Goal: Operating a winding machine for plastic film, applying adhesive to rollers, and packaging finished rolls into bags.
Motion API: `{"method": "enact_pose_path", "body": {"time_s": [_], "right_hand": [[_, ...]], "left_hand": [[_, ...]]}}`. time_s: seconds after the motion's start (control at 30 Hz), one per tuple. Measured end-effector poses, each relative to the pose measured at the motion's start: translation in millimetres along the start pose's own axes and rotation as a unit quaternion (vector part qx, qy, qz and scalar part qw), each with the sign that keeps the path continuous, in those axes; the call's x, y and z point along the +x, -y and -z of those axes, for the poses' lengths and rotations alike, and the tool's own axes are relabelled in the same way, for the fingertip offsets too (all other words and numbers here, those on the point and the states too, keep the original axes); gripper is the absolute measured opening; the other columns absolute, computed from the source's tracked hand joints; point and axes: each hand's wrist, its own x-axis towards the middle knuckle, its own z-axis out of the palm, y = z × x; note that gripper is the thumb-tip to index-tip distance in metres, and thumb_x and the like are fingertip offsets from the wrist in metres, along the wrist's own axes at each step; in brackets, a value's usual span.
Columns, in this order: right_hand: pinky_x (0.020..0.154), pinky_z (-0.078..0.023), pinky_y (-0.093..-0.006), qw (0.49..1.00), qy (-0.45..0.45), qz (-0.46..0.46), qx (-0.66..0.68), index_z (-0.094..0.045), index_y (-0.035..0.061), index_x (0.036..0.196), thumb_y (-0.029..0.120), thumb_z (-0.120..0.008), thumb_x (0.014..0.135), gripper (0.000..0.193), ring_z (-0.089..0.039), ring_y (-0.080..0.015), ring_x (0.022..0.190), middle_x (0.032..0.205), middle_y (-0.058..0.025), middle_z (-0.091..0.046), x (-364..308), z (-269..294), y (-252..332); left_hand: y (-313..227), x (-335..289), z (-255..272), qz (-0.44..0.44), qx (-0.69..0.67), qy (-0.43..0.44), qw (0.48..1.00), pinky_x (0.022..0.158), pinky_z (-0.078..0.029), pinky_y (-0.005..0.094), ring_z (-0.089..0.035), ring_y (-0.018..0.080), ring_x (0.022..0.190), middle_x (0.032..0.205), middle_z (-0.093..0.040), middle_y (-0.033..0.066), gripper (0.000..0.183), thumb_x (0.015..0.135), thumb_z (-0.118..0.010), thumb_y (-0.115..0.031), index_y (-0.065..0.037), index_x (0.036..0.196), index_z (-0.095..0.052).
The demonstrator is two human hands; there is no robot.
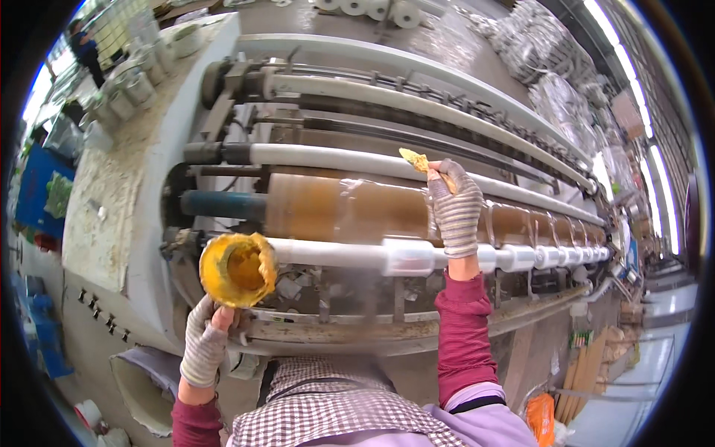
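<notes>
My left hand (pixel 205 339), in a striped knit glove, holds up a small yellow pot (pixel 238 270) of yellow-orange paste, its mouth turned toward me. My right hand (pixel 454 208), gloved the same way, reaches over a wide brown roll (pixel 342 210) on a long machine and grips a brush (pixel 424 165) with a yellow-smeared tip. The tip rests near a white roller (pixel 328 159) just behind the brown roll. In front of the brown roll runs a white shaft (pixel 335 255) carrying several narrow white rolls (pixel 551 258) toward the right.
The machine's grey side frame (pixel 141 171) stands at the left, with several tins (pixel 130 86) on top. Wrapped bundles (pixel 551 59) are stacked at the back right. White rolls (pixel 372 9) lie at the far top. A person stands at the far upper left (pixel 88 52).
</notes>
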Motion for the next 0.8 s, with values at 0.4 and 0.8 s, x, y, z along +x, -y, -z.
{"method": "enact_pose_path", "body": {"time_s": [0.4, 0.8], "right_hand": [[0.062, -0.043, -0.0189, 0.955, 0.139, 0.055, 0.256, -0.061, 0.0049, 0.09, 0.01, -0.06, 0.085, 0.007, -0.051, -0.0047, 0.071, 0.08, 0.0014, -0.058, 44, -127, 188], [0.064, -0.05, -0.04, 0.831, 0.345, 0.136, 0.414, -0.065, -0.0038, 0.08, 0.021, -0.065, 0.068, 0.027, -0.062, -0.0365, 0.064, 0.071, -0.0258, -0.061, 42, -343, 344]], "left_hand": [[-105, 91, 186, -0.126, 0.066, -0.111, 0.984, 0.056, -0.045, 0.0269, -0.054, 0.0123, 0.062, 0.068, -0.049, 0.0005, 0.037, 0.086, -0.058, -0.045, -0.009, 0.081, -0.051], [-104, 157, 274, -0.131, 0.074, -0.175, 0.973, 0.055, -0.038, 0.0219, -0.044, 0.0056, 0.062, 0.075, -0.047, -0.0046, 0.025, 0.092, -0.051, -0.038, -0.014, 0.088, -0.054]]}}
